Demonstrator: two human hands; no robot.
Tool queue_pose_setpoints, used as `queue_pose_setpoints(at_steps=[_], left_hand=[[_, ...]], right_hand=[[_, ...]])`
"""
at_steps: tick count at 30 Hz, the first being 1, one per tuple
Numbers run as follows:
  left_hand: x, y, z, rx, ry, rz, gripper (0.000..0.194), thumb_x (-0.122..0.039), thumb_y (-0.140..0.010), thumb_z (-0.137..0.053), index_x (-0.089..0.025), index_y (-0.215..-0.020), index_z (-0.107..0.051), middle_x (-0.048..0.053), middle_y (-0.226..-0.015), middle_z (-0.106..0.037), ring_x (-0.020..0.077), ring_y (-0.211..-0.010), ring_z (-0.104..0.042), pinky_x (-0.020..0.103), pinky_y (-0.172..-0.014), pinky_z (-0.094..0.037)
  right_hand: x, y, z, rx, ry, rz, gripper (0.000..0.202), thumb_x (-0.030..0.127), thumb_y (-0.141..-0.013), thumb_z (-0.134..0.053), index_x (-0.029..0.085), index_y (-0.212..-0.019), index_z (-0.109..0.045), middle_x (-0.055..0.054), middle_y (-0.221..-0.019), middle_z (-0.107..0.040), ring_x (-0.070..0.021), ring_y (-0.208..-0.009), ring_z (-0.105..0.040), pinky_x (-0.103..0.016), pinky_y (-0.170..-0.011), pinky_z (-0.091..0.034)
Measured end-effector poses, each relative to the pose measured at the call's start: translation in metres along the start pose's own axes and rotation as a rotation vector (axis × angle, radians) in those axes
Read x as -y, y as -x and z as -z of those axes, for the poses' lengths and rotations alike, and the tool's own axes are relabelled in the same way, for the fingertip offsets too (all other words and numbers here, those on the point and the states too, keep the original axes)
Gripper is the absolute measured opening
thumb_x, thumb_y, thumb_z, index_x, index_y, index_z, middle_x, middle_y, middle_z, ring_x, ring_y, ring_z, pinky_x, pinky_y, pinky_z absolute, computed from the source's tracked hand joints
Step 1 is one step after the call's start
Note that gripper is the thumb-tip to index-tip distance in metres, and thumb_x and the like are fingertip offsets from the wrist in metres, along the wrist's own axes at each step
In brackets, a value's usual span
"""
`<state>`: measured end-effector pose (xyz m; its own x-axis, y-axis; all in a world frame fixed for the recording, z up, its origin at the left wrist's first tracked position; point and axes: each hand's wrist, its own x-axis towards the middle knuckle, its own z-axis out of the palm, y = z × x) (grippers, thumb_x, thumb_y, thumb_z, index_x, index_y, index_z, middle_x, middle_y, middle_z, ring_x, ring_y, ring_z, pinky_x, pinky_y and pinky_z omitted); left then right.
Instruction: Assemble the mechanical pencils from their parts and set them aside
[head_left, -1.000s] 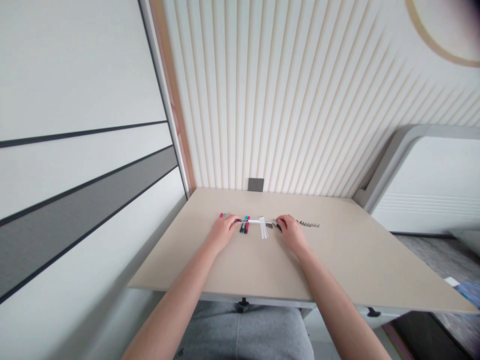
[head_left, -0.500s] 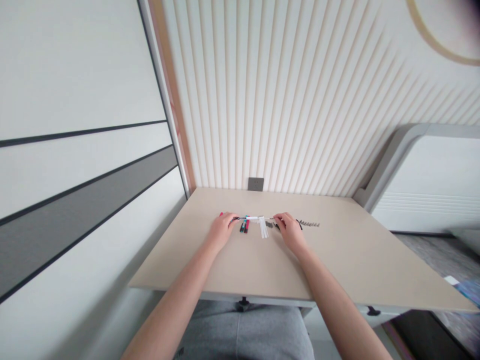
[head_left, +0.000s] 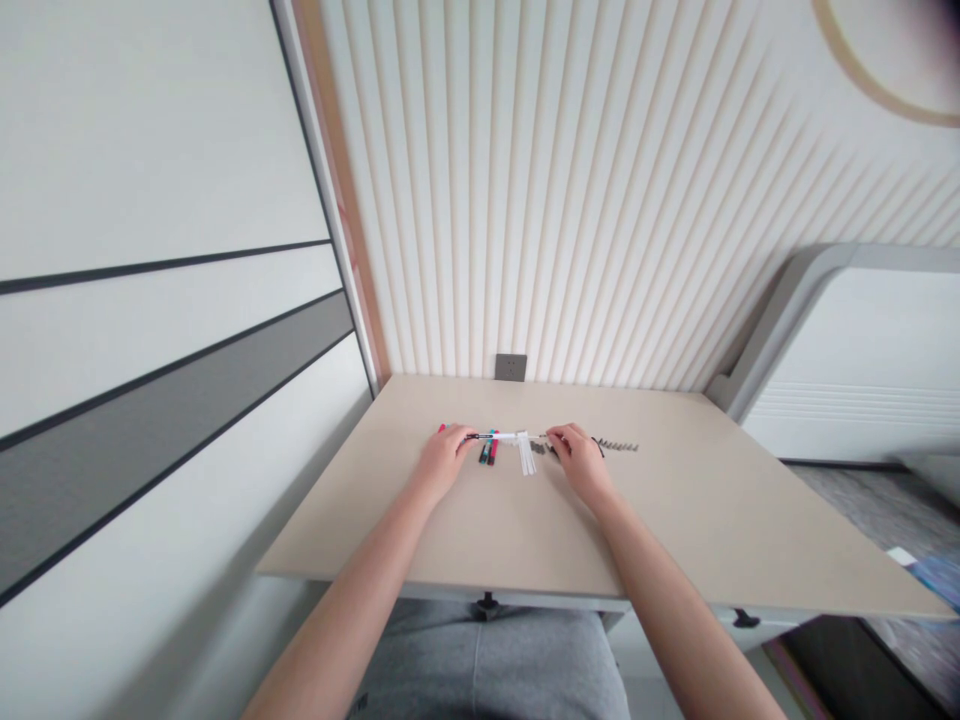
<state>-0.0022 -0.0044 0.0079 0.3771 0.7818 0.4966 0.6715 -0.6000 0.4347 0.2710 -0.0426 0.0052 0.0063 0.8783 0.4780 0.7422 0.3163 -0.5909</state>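
Observation:
My left hand (head_left: 447,452) is closed on the dark end of a thin white pen barrel (head_left: 504,436), held level above the table. My right hand (head_left: 576,452) pinches the tip of a thin rod (head_left: 537,436) that lines up with the barrel's right end. Below the barrel lie dark, teal and red pen parts (head_left: 492,452), and several white sticks (head_left: 527,458) lie side by side just right of them. Small dark pieces (head_left: 538,449) rest close to my right hand. Red bits show behind my left fingers.
A row of small dark pieces (head_left: 619,446) lies right of my right hand on the beige table (head_left: 525,540). A dark socket (head_left: 511,367) is on the ribbed wall behind. A white cabinet stands at the left.

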Motion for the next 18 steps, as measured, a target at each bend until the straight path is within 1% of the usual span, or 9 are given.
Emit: queue_pose_setpoints(at_steps=[4, 11, 18], left_hand=[[-0.0004, -0.0002, 0.0004, 0.001, -0.004, -0.004, 0.015, -0.025, -0.094, -0.05, -0.022, -0.1, -0.063, 0.004, -0.095, -0.066, 0.0195, -0.089, -0.061, 0.031, -0.08, -0.046], [0.0002, -0.0002, -0.0009, 0.007, -0.023, -0.003, 0.015, -0.024, -0.094, -0.05, -0.022, -0.099, -0.064, 0.003, -0.093, -0.067, 0.0192, -0.088, -0.06, 0.03, -0.079, -0.046], [0.001, 0.0005, -0.0018, 0.002, -0.018, -0.006, 0.015, -0.025, -0.093, -0.052, -0.023, -0.1, -0.064, 0.003, -0.093, -0.067, 0.0191, -0.087, -0.061, 0.03, -0.078, -0.046]], right_hand=[[-0.0032, -0.0002, -0.0011, -0.009, 0.003, -0.001, 0.025, 0.029, -0.093, -0.043, 0.021, -0.094, -0.067, -0.006, -0.096, -0.066, -0.0183, -0.084, -0.062, -0.029, -0.078, -0.045], [-0.0086, -0.0005, -0.0049, -0.027, -0.028, 0.048, 0.024, 0.03, -0.092, -0.045, 0.022, -0.092, -0.067, -0.006, -0.092, -0.066, -0.0197, -0.082, -0.062, -0.031, -0.075, -0.045], [-0.007, 0.0005, -0.0049, -0.03, -0.041, 0.07, 0.022, 0.03, -0.092, -0.046, 0.023, -0.092, -0.067, -0.005, -0.092, -0.066, -0.0198, -0.082, -0.062, -0.031, -0.075, -0.045]])
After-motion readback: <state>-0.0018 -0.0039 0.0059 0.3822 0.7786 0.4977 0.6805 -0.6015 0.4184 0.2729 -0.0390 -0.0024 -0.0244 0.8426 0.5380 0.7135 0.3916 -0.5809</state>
